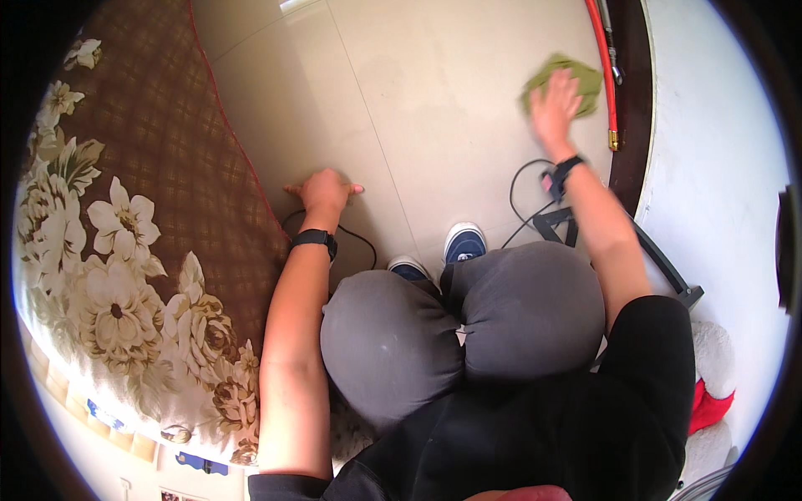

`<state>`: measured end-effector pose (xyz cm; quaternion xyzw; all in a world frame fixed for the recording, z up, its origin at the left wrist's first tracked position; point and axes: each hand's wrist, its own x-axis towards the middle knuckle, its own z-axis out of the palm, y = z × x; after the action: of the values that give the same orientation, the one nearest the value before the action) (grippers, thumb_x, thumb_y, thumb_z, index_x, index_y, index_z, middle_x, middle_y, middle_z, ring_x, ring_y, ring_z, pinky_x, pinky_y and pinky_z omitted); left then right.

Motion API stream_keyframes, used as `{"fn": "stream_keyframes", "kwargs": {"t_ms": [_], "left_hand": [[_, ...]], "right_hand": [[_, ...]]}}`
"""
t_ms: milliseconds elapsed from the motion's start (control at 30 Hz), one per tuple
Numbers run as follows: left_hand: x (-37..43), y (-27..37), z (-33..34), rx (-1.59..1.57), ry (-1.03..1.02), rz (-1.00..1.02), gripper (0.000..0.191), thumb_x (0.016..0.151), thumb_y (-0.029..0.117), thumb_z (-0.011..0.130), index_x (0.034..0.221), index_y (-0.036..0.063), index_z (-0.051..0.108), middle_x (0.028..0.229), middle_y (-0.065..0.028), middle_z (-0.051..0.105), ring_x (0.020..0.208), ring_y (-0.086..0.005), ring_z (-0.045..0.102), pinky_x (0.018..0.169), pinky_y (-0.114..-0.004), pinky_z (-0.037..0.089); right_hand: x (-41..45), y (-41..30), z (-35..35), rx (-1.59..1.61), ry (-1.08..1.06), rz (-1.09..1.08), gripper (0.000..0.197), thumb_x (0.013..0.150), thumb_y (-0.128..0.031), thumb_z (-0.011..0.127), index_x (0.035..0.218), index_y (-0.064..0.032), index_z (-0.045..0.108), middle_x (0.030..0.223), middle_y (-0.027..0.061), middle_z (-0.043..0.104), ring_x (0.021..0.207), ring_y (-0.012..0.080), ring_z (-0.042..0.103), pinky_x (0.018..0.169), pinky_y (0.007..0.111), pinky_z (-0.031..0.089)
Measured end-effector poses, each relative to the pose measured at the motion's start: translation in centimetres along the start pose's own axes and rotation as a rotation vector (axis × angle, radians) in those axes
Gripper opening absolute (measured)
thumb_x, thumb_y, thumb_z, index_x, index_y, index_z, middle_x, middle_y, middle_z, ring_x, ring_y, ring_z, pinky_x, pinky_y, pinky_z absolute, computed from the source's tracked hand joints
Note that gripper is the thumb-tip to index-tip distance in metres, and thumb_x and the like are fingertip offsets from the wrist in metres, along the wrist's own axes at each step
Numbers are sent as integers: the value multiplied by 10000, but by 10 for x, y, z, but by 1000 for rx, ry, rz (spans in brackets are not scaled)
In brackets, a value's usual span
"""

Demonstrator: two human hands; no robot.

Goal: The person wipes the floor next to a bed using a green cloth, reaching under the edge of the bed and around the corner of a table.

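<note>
My right hand (555, 109) presses flat on a green cloth (579, 81) spread on the tiled floor (432, 119), close to the wall. The hand is blurred, with its fingers over the cloth. On the left, my left hand (327, 190) rests on the floor beside the hanging edge of a floral bed cover (219, 163). Its thumb and a finger point out to either side, the other fingers are not visible, and nothing shows in it. A black strap with a cable circles each wrist.
A red hose (603, 69) with a brass end lies along the dark skirting board (633, 125), beside a metal rod. A black metal frame (664, 266) leans near the white wall (702, 188). Behind my right arm sits a grey plush toy (713, 354) with red fabric.
</note>
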<state>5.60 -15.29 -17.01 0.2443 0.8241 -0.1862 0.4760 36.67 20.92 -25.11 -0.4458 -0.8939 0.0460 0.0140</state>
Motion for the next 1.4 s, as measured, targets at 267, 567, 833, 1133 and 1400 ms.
{"fn": "stream_keyframes", "kwargs": {"t_ms": [267, 567, 833, 1133, 1400], "left_hand": [[3, -31, 24, -30, 129, 26, 484, 776, 589, 780, 711, 110, 775, 691, -105, 724, 745, -302, 691, 1121, -769, 184], [11, 21, 14, -95, -44, 71, 485, 785, 583, 780, 657, 116, 755, 634, -14, 709, 700, -245, 694, 1116, -791, 158], [14, -8, 26, -141, 31, 76, 492, 769, 589, 783, 715, 99, 777, 771, -94, 736, 824, -322, 695, 1129, -775, 126], [4, -19, 22, -72, -36, 21, 481, 797, 601, 737, 786, 125, 804, 813, -100, 762, 925, -338, 710, 1134, -793, 45], [24, -17, 18, -76, -49, 39, 613, 729, 609, 819, 845, 9, 767, 887, -221, 739, 947, -419, 698, 1083, -792, 222]], "right_hand": [[-104, -57, -45, 0, -542, -187, 943, 972, -623, 506, 1638, -67, 138, 1708, 185, 84, 1569, 419, 43, 1235, 611, 36], [-108, 8, -1, -29, -119, 753, 1030, 969, -712, 420, 1628, -13, 51, 1704, 220, -15, 1573, 389, -76, 1243, 570, -16], [60, -2, -20, 36, 1, -127, 950, 955, -662, 519, 1606, -30, 235, 1676, 219, 199, 1557, 397, 137, 1252, 545, 98], [-120, -22, 11, 81, -331, 1202, 1044, 964, -736, 360, 1618, 23, 66, 1684, 280, 8, 1557, 455, -31, 1257, 541, 14], [15, 75, -4, 61, -241, 577, 1193, 876, -866, 371, 1628, -31, -29, 1696, 239, -71, 1559, 428, -104, 1238, 572, -46]]}}
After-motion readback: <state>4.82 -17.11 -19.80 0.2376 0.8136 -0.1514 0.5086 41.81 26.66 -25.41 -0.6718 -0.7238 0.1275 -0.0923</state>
